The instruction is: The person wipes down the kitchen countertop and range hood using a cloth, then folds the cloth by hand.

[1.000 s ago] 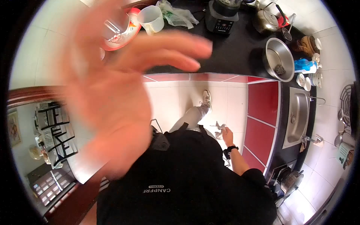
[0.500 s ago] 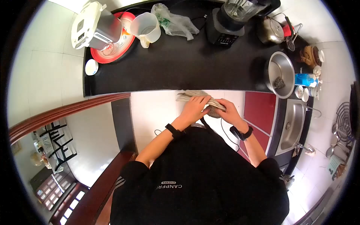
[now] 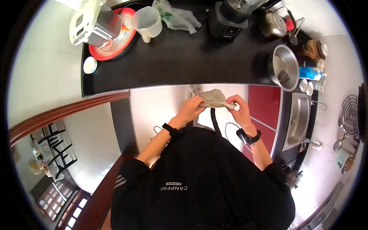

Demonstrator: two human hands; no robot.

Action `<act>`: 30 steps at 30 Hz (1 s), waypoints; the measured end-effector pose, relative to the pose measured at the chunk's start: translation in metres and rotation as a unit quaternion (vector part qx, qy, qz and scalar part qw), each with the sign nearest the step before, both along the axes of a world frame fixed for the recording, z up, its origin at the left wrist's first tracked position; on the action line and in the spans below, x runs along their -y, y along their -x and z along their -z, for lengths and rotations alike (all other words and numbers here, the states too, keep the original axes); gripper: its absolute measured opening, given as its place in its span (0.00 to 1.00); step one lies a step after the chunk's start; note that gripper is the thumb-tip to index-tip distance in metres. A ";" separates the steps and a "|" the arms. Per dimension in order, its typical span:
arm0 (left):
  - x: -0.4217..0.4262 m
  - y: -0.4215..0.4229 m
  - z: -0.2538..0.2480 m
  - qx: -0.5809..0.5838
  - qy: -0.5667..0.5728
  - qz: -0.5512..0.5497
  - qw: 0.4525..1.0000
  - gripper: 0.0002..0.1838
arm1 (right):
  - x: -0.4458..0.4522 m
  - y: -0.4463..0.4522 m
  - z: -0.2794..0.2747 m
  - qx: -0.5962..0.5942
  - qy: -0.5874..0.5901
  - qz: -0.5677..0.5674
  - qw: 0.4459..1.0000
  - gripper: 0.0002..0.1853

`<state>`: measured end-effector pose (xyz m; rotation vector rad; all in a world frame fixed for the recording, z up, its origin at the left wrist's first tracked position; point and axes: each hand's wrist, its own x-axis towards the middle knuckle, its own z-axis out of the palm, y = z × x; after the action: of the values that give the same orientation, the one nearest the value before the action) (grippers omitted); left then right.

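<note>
While left hand [image 3: 190,108] and right hand [image 3: 240,109] pinch a striped cloth [image 3: 213,99], counter [image 3: 184,61] beyond, steel bowl [image 3: 285,61] (scourer [image 3: 283,76] inside) at right

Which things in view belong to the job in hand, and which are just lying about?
In the job:
striped cloth, held between left hand and right hand

Lying about, apparently unused:
plastic jug
plastic bag
blender
kettle
metal bowl, scrubber inside
</note>
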<state>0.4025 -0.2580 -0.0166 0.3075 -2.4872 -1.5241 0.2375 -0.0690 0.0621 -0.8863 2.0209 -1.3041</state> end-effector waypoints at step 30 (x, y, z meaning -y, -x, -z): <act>0.040 -0.192 -0.093 0.011 -0.370 0.004 0.929 0.09 | 0.087 -0.239 -0.029 0.291 0.225 -0.004 0.930 0.10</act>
<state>0.5940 -0.2984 0.0765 0.4219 -1.8116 -2.4153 0.4764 -0.1560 0.0908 -0.5876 1.2785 -1.8085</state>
